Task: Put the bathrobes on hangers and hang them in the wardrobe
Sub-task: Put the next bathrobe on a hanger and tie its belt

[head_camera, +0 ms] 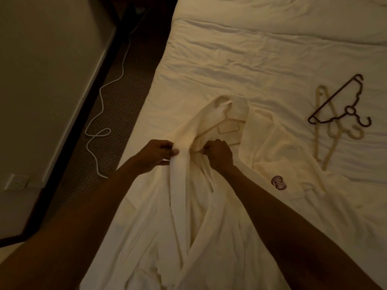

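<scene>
Dark floor (117, 91) on the left, white bed (251, 49) with a bathrobe (188, 206) lying on it.
A white cord (102, 114) curls on the floor. The left hand (156, 154) pinches one front edge of the bathrobe, the right hand (218, 153) the other. Best to pull both edges apart evenly, so the bathrobe opens wide. A dark hanger (343, 103) and a pale hanger (328, 141) lie further right.

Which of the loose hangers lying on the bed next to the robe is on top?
The dark hanger. Its frame crosses over the pale hanger, which lies beneath it on the bed.
</scene>
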`<state>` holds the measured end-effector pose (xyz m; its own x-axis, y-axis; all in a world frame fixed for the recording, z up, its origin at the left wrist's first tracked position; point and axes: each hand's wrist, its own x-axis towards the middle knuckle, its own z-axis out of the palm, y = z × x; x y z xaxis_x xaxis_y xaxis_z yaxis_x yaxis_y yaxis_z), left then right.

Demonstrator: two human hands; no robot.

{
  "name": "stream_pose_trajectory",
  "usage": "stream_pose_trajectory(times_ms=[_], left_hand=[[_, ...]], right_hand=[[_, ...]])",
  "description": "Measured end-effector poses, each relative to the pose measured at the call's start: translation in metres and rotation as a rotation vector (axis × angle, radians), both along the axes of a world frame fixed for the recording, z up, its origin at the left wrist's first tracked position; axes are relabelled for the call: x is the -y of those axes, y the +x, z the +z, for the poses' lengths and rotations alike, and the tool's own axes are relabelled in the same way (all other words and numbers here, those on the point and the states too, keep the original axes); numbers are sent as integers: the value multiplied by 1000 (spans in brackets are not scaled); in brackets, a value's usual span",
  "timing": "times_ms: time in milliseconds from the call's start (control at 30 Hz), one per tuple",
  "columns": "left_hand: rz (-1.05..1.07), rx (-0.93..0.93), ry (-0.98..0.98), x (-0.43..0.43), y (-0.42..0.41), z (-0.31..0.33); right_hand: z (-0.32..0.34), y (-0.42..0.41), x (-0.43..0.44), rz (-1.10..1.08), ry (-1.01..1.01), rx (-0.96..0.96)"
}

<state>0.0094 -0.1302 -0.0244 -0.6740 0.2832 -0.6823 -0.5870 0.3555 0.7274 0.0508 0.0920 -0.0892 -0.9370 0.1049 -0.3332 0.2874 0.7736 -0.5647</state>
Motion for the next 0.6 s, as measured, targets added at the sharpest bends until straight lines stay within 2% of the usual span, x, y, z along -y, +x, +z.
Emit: stream_pose_trajectory(times_ms=[200, 267, 333, 433, 533, 600], left_hand=[[87, -73, -91, -24, 6, -17], [65, -73, -199, -31, 0, -21], [0, 6, -259, -36, -8, -20], [-242, 70, -277, -47, -24, -13], [-420, -48, -327, -69, -42, -8], [-337, -193, -328, -87, -56, -11]], right_hand=[[-4, 1, -26, -123, -387, 12], [-6, 7, -44, -182, -406, -24], [-7, 9, -60, -262, -395, -73], [-12, 2, -80, -334, -369, -98], [-18, -12, -92, -352, -309, -147], [-23, -24, -97, -369, -240, -186]])
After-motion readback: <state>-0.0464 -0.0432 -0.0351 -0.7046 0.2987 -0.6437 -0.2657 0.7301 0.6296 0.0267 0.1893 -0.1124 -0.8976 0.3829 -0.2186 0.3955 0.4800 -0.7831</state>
